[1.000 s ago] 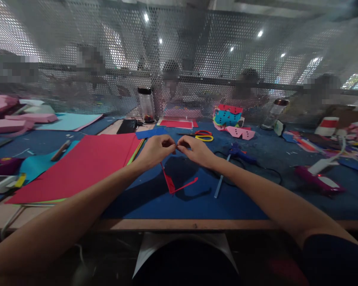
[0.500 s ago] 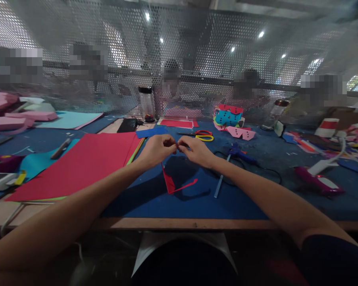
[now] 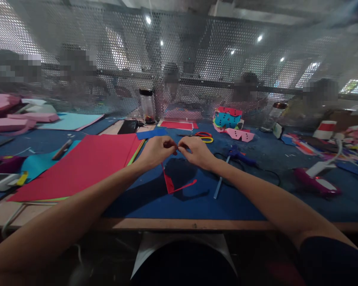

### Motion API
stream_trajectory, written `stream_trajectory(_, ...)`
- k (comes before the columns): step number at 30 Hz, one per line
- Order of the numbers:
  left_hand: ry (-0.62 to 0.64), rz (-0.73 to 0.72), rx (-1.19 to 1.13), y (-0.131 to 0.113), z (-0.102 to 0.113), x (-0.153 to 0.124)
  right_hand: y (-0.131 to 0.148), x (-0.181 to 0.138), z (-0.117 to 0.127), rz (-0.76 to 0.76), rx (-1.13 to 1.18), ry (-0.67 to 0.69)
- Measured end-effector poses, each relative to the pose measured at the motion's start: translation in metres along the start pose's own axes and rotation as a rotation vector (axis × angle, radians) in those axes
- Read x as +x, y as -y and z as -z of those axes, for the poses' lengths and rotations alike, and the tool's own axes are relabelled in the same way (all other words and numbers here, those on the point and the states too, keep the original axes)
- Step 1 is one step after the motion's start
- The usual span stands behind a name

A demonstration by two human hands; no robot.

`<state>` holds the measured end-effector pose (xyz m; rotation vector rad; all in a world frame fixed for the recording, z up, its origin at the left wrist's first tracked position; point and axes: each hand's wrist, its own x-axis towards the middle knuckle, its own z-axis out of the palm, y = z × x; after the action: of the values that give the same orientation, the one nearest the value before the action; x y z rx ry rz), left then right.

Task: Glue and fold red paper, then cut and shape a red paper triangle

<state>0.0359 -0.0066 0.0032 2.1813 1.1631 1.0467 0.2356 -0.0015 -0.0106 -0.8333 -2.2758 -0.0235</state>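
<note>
**Strip (image 3: 168, 182) pinched at top by both hands over worktop (image 3: 197, 204)**

Left hand (image 3: 156, 151) and right hand (image 3: 197, 153) meet fingertip to fingertip, each closed in a tight pinch on the upper end of the red paper strip. The strip hangs toward 6 o'clock, bends sharply, and its lower arm lies on the blue worktop, running toward 3 o'clock. A red sheet (image 3: 83, 165) lies at 9 o'clock, just beside the left wrist. Scissors (image 3: 204, 137) lie near at 12 o'clock. A glue gun (image 3: 241, 155) sits at 3 o'clock, and a glue stick (image 3: 218, 187) at 5 o'clock, apart from the strip
</note>
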Motion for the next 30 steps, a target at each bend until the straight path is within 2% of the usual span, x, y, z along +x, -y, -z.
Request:
stream_trajectory(17,0.02,0.005,-0.102,0.004,0.001,0.0,-0.001,0.0,0.001,-0.005,-0.036,0.002)
stream_trajectory(24,0.015,0.035,-0.16,0.006,0.001,0.002,-0.008,0.001,0.0,-0.034,0.097,0.018)
stream_trajectory(30,0.043,0.048,-0.176,0.004,0.0,0.002,-0.01,0.001,-0.001,-0.018,0.048,0.005)
